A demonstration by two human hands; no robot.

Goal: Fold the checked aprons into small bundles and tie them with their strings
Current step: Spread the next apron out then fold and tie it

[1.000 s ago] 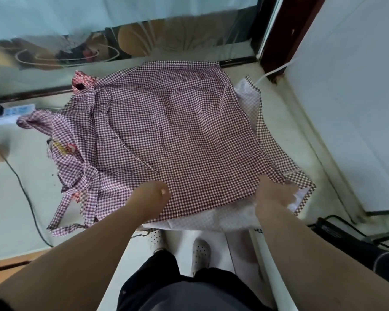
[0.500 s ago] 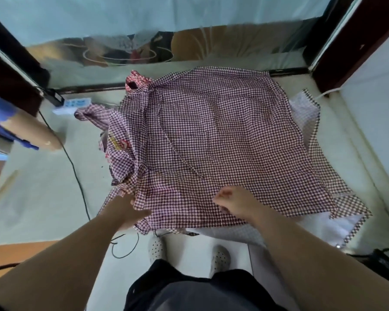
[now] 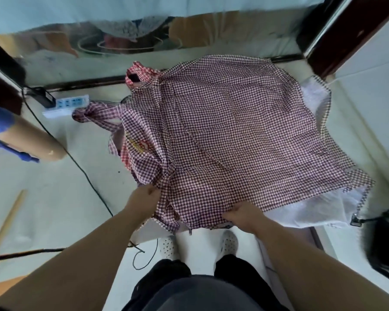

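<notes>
Where: checked apron (image 3: 234, 142) lies spread on the table (image 3: 54, 198), strings (image 3: 94, 113) bunched at its left | Grip: left hand (image 3: 144, 198) and right hand (image 3: 240, 215) each pinch its near hem | Advice: lift both points evenly, fold square, keep strings free.

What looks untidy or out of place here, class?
The checked apron is not lying flat: its left side is bunched up, and a twisted strap trails toward the power strip. White cloth sticks out underneath at right.
</notes>
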